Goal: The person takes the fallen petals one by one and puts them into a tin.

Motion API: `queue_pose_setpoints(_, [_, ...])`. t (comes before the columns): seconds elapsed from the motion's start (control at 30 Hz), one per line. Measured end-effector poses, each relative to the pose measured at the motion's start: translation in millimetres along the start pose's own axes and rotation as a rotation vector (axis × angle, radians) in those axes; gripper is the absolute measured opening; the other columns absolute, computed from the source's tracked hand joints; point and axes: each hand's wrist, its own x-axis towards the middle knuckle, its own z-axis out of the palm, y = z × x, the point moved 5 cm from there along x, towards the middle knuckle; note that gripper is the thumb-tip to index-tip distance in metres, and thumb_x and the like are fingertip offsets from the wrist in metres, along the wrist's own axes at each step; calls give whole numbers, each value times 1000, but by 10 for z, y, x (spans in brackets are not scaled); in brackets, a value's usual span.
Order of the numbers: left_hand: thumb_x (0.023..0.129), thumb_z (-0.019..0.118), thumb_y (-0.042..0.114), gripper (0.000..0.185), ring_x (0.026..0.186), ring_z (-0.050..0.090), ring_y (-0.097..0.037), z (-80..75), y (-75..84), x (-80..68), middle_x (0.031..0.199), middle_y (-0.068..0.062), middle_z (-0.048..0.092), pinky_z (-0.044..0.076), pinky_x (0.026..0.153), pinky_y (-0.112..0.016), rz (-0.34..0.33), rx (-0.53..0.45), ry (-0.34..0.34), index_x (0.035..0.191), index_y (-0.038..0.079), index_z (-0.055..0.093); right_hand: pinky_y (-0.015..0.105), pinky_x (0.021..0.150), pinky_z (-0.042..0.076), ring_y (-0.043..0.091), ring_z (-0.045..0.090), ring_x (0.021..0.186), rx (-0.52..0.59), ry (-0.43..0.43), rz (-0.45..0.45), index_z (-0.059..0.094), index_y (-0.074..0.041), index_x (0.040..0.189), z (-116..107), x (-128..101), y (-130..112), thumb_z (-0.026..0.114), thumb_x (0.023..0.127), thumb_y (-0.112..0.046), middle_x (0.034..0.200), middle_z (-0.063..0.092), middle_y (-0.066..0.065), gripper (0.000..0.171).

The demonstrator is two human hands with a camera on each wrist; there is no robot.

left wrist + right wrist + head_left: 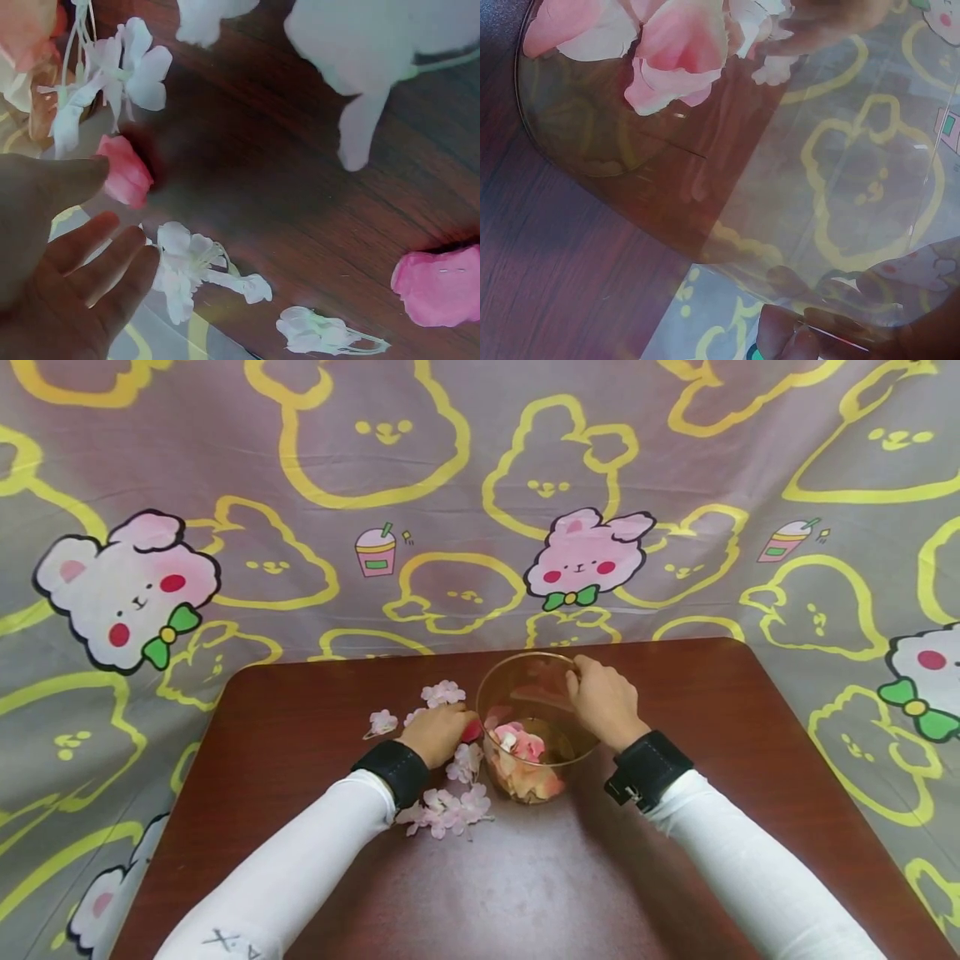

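My right hand (607,702) grips the far right rim of a clear glass bowl (495,693), with fingertips (799,345) showing at the rim in the right wrist view. Pink and peach artificial petals (525,777) lie in the bowl. Left of the bowl, my left hand (437,735) reaches low over the table among pale pink artificial blossoms (442,810). In the left wrist view its thumb tip overlaps the edge of a deep pink flower head (129,174), and its other fingers are extended below, a gap separating them from the thumb.
Another pink flower head (439,289) and a small white blossom (311,330) lie on the brown wooden table (300,877). A loose blossom (382,722) sits farther left. Behind the table's far edge hangs a cartoon-printed cloth (450,527).
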Motion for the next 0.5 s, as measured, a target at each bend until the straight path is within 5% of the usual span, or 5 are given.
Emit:
queue_pose_setpoints(0.23, [90,70,-1,25,101,71,-34,74,-44,-44,108,-15,73,58,90,-48,30,30,24,113,8,71,35,52,35,28,58,66,-7,5,8,62,-9,101,6,10,16,50,104,-25,74,57,8,20])
queue_pose_setpoints(0.5, [90,68,-5,29,100,71,-36,158,-87,-50,110,-20,70,58,89,-50,-14,31,-12,117,5,68,35,52,34,27,57,64,-9,3,2,62,-9,99,-2,6,3,50,104,-25,72,55,7,20])
